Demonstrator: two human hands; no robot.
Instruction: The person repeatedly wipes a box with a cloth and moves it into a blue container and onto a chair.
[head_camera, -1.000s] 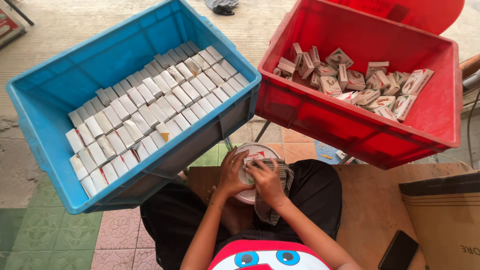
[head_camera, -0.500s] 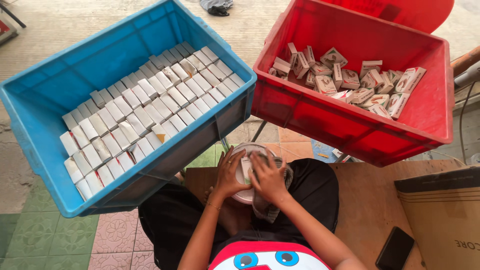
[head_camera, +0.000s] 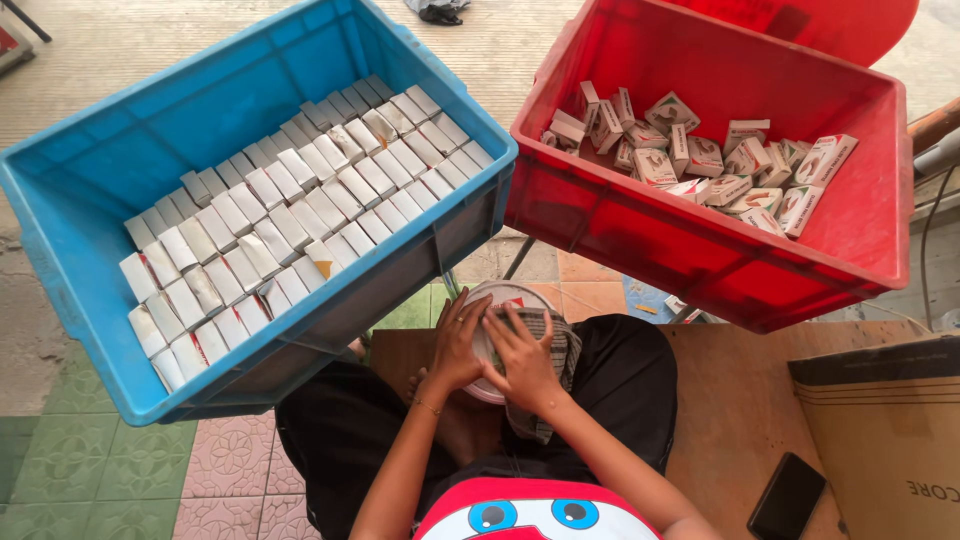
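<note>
Both hands, left hand (head_camera: 457, 345) and right hand (head_camera: 520, 358), press fingers spread on a white bowl (head_camera: 500, 296) below the tilted blue crate (head_camera: 240, 120); it could slip off the lap.

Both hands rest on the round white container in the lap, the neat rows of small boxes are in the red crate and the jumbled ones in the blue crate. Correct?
Not quite: the head view shows the neat rows in the blue crate and the jumbled boxes in the red crate. Both hands, left hand and right hand, do rest on the round white container.

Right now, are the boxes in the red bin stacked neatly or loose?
Loose. The small boxes in the red bin lie tumbled at mixed angles along its far side, unlike the tidy rows in the blue bin.
</note>
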